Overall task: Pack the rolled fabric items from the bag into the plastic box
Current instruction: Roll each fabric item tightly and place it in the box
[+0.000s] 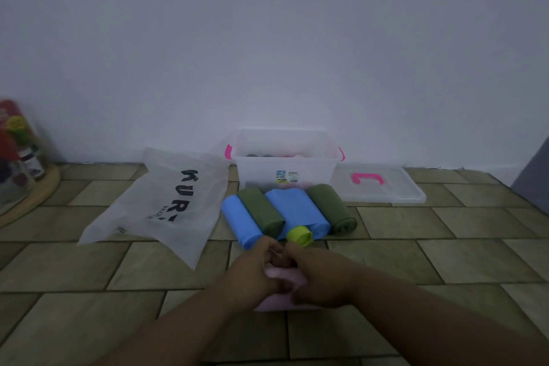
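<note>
We've got both forearms reaching forward, left hand (255, 269) and right hand (315, 279) meeting over a pink roll (286, 276) on the floor (89, 291), fingers pinching it. Box (285, 169) sits beyond, bag (166, 202) lies left.

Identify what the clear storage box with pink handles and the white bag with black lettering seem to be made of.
The clear storage box with pink handles looks like rigid translucent plastic: its contents show faintly through smooth, straight walls. The white bag with black lettering looks like thin, matte, limp sheet, plastic or non-woven fabric; it lies flat and creased.
</note>
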